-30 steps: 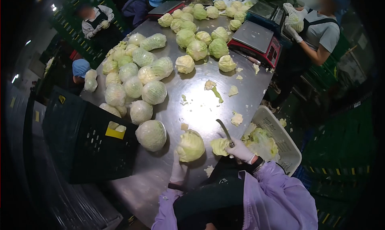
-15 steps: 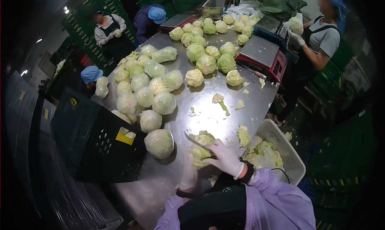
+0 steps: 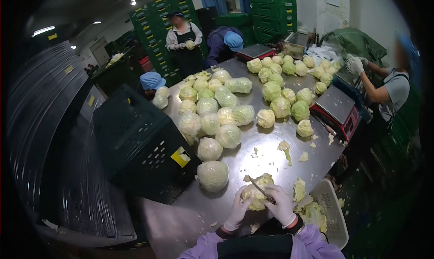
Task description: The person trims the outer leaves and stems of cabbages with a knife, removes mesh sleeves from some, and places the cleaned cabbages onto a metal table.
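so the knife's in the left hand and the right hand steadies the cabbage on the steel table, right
Not quite: the knife is in the right hand, and the left hand steadies the cabbage on the steel table. The head view shows it.

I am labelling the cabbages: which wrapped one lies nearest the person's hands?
The wrapped cabbage beside the black crate, just left of the left hand; every other wrapped one lies farther up the table.

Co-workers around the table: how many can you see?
4 co-workers: one standing at the far end, one bending beside them, one left of the table, one on the right. More may be hidden.
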Available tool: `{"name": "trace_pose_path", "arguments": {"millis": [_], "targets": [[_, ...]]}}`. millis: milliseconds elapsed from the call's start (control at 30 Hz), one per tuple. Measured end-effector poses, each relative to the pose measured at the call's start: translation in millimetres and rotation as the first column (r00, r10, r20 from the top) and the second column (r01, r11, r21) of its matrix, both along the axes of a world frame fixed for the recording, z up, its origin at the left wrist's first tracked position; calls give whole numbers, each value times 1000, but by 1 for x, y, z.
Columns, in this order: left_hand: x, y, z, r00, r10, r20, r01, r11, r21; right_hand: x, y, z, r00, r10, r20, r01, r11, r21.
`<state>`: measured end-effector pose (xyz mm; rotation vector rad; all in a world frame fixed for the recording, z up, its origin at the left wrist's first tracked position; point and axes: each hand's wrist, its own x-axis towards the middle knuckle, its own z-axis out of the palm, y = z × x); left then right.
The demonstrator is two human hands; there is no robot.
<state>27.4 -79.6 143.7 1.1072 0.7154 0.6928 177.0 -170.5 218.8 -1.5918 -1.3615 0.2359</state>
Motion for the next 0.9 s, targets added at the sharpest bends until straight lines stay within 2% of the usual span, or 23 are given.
{"name": "trace_pose_path", "arguments": {"millis": [33,67,133,167,233,267,333,367,400,467,500,533,600,633,667,700,733,767,800,833,867,900], "targets": [[-2,-1,12,1000,-5,13,7,996,-90,-2,1,-3,999,19,-28,-20,999,-50],[-4,1,13,1000,6,26,-4,997,-80,-1,1,-2,999,31,-15,-32,999,-40],[-8,1,19,998,47,52,-37,982,-185,-2,-4,7,994,113,-13,-113,992,-52],[-10,2,22,999,25,20,-21,983,-182,-3,-8,10,985,125,-119,-143,976,-164],[-15,6,22,999,13,40,-2,969,-249,5,-14,7,988,114,-100,-133,970,-202],[-17,6,20,999,-9,54,26,948,-317,8,-20,4,992,94,-87,-113,964,-241],[-20,7,7,990,7,142,45,930,-365,20,-32,-5,983,8,-183,-50,973,-227],[-21,10,11,975,6,220,89,904,-418,24,-38,5,974,-63,-219,-1,960,-279],[-21,10,15,978,-4,209,99,891,-444,27,-44,13,960,-132,-247,46,945,-325],[-21,13,22,916,68,395,193,788,-584,41,-61,-7,946,-223,-236,132,929,-345],[-23,17,15,871,51,489,304,725,-618,51,-67,-18,932,-288,-221,204,918,-339],[-22,17,19,871,46,488,310,720,-621,60,-74,-26,929,-297,-220,211,915,-344],[-21,17,26,827,81,556,376,656,-654,75,-93,-39,920,-390,38,376,851,-367],[-21,16,24,828,79,555,377,654,-656,81,-102,-41,920,-367,135,389,821,-417],[-20,15,21,743,104,661,483,600,-637,83,-109,-43,919,-370,135,391,820,-418],[-20,14,17,646,137,751,584,545,-602,84,-115,-43,908,-351,229,418,801,-428],[-20,14,9,646,136,751,586,541,-603,85,-118,-42,889,-327,322,445,782,-435],[-22,13,-3,640,120,759,610,522,-596,83,-117,-43,874,-368,318,467,819,-335],[-23,10,-10,633,105,767,632,502,-591,77,-111,-35,872,-370,320,470,816,-338],[-21,2,-5,632,102,768,635,499,-589,68,-102,-21,929,-371,10,337,832,-440],[-17,-4,8,771,-101,629,468,759,-452,59,-90,-9,885,-355,-301,180,858,-482],[-11,-5,18,888,-214,406,310,932,-187,49,-78,-1,846,-257,-468,56,914,-401]]}}
